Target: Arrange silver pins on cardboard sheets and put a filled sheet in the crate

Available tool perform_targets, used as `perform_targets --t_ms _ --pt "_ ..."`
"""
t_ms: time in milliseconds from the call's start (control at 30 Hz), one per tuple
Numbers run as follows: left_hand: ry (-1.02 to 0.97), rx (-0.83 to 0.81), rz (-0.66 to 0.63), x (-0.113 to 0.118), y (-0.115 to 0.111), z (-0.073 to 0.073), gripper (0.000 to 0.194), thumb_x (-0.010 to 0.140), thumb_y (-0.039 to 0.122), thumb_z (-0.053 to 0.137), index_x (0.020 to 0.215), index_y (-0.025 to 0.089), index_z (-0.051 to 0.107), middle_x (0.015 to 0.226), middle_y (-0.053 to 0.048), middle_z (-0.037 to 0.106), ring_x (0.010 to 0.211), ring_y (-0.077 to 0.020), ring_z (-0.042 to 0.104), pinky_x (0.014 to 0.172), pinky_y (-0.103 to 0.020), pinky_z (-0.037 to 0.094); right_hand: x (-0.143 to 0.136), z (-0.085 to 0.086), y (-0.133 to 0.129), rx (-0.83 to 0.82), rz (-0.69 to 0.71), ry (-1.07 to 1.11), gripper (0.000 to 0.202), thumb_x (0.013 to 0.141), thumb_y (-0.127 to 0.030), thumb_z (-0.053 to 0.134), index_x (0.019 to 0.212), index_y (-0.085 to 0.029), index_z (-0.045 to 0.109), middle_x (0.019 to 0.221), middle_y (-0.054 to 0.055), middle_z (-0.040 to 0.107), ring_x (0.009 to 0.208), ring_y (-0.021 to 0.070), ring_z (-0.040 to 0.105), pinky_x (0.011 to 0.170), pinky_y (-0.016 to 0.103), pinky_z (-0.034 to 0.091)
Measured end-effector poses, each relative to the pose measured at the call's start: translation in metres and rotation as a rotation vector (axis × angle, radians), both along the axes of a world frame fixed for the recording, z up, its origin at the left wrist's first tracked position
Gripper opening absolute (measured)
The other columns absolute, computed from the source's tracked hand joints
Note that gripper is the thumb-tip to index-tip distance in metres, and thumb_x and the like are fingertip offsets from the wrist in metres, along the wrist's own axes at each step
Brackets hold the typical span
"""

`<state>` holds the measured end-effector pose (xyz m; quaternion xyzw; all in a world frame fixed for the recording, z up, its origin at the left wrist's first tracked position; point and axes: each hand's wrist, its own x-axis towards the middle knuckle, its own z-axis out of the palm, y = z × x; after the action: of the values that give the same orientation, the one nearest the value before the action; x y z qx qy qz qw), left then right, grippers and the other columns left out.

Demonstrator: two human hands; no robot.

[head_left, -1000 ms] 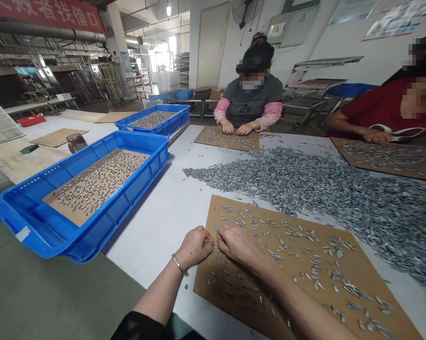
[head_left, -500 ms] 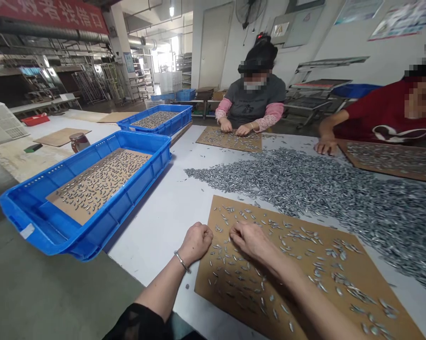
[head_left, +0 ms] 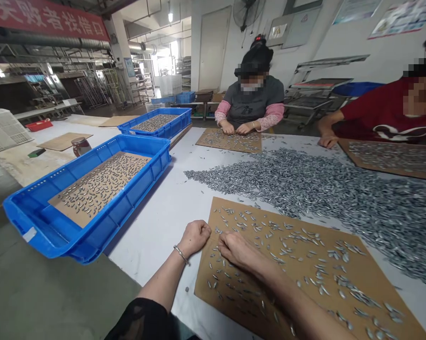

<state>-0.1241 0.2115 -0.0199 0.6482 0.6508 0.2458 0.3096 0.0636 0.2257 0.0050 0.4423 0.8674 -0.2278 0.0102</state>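
A brown board (head_left: 287,278) lies in front of me, with many small, slim silvery metal pieces (head_left: 361,295) scattered over it, sparser on the left and in clumps on the right. At the board's left edge is my left hand (head_left: 196,237), its fingers curled together; anything inside them is hidden. My right hand (head_left: 236,248) reaches over the board with thumb and fingers pinched down at its left part. What the pinch holds is too small to make out. Just beyond the board spreads a large heap of the same pieces (head_left: 304,184) on the white table (head_left: 156,222).
On the left stands a blue tray (head_left: 128,198) holding a board covered with pieces, and a second blue tray (head_left: 179,123) is behind it. Across the table a person (head_left: 250,106) handles pieces on a board (head_left: 213,141). Another person in red (head_left: 375,111) sits at right.
My right hand has moved left and slightly down over the board, closer to my left hand. The left hand has shifted only a little. The red-sleeved person's hand has curled in.
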Motion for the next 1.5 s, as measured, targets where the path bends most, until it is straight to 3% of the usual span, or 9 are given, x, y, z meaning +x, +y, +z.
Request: perform_targets --t_ms 200,300,433,600,767,867,1067,1233,1500 --pt "0.007 0.014 0.023 0.002 -0.001 -0.003 0.020 0.091 0.023 0.053 0.080 0.018 0.069 0.076 -0.002 0.068 0.071 -0.0168 0.059 0.066 -0.027 0.042 -0.004 -0.003 -0.003 0.224 0.088 -0.094 0.029 0.099 -0.015 0.043 0.087 -0.018 0.069 0.093 0.010 0.072 0.082 0.0193 0.062 0.077 0.031 0.034" --pt "0.030 0.026 0.027 0.006 -0.002 -0.002 0.018 0.089 0.017 0.053 0.083 0.018 0.070 0.082 -0.003 0.070 0.078 -0.0174 0.062 0.072 -0.027 0.046 0.000 -0.006 -0.003 0.224 0.120 -0.129 0.031 0.100 -0.015 0.042 0.085 -0.019 0.069 0.093 0.010 0.072 0.084 0.0199 0.063 0.077 0.031 0.035" --pt "0.094 0.042 0.045 0.017 -0.003 0.000 0.016 0.090 0.017 0.056 0.093 0.019 0.071 0.101 -0.007 0.070 0.093 -0.0202 0.065 0.085 -0.029 0.049 0.013 -0.008 0.012 0.159 -0.027 -0.078 0.029 0.102 -0.022 0.045 0.086 -0.020 0.069 0.095 0.009 0.072 0.087 0.0203 0.065 0.072 0.029 0.035" --pt "0.182 0.012 0.045 0.030 -0.002 0.003 0.017 0.091 0.022 0.058 0.102 0.021 0.071 0.109 -0.008 0.071 0.097 -0.0232 0.067 0.086 -0.032 0.049 0.009 -0.004 0.027 0.118 -0.146 -0.056 0.022 0.102 -0.028 0.050 0.095 -0.021 0.070 0.101 0.008 0.072 0.091 0.0221 0.066 0.072 0.030 0.035" --pt "0.242 -0.029 0.046 0.029 -0.001 0.007 0.022 0.094 0.018 0.050 0.097 0.019 0.071 0.104 -0.011 0.073 0.094 -0.0235 0.067 0.084 -0.033 0.048 -0.004 -0.003 0.028 0.112 -0.102 -0.072 0.014 0.099 -0.025 0.056 0.097 -0.019 0.068 0.106 0.011 0.072 0.097 0.0242 0.067 0.076 0.031 0.037" --pt "0.251 -0.060 0.039 0.025 0.000 0.011 0.024 0.094 0.018 0.048 0.096 0.017 0.071 0.104 -0.012 0.074 0.094 -0.0241 0.067 0.083 -0.033 0.048 -0.001 -0.008 0.028 0.128 -0.102 -0.089 0.022 0.103 -0.026 0.050 0.093 -0.019 0.068 0.103 0.012 0.072 0.092 0.0238 0.067 0.073 0.032 0.037" --pt "0.157 -0.171 -0.126 0.007 -0.001 0.020 0.015 0.082 0.017 0.057 0.081 0.018 0.072 0.078 -0.002 0.073 0.074 -0.0171 0.064 0.067 -0.025 0.045 0.010 -0.010 0.022 0.061 -0.055 0.008 0.026 0.104 -0.027 0.048 0.085 -0.020 0.064 0.094 0.009 0.073 0.087 0.0198 0.065 0.072 0.028 0.037" --pt "0.148 -0.231 -0.183 0.003 -0.003 0.022 0.011 0.073 0.013 0.059 0.070 0.019 0.068 0.070 0.000 0.069 0.067 -0.0158 0.060 0.060 -0.024 0.041 0.010 -0.005 0.022 0.015 -0.057 0.000 0.028 0.103 -0.028 0.049 0.077 -0.021 0.060 0.085 0.007 0.071 0.078 0.0186 0.063 0.066 0.028 0.034" --pt "0.178 -0.181 -0.182 0.004 -0.006 0.025 0.020 0.076 0.008 0.054 0.081 0.020 0.069 0.083 -0.003 0.074 0.077 -0.0178 0.063 0.069 -0.026 0.044 0.016 -0.016 0.027 0.085 -0.102 0.063 0.022 0.101 -0.026 0.049 0.086 -0.021 0.063 0.092 0.007 0.069 0.084 0.0194 0.062 0.073 0.028 0.038"
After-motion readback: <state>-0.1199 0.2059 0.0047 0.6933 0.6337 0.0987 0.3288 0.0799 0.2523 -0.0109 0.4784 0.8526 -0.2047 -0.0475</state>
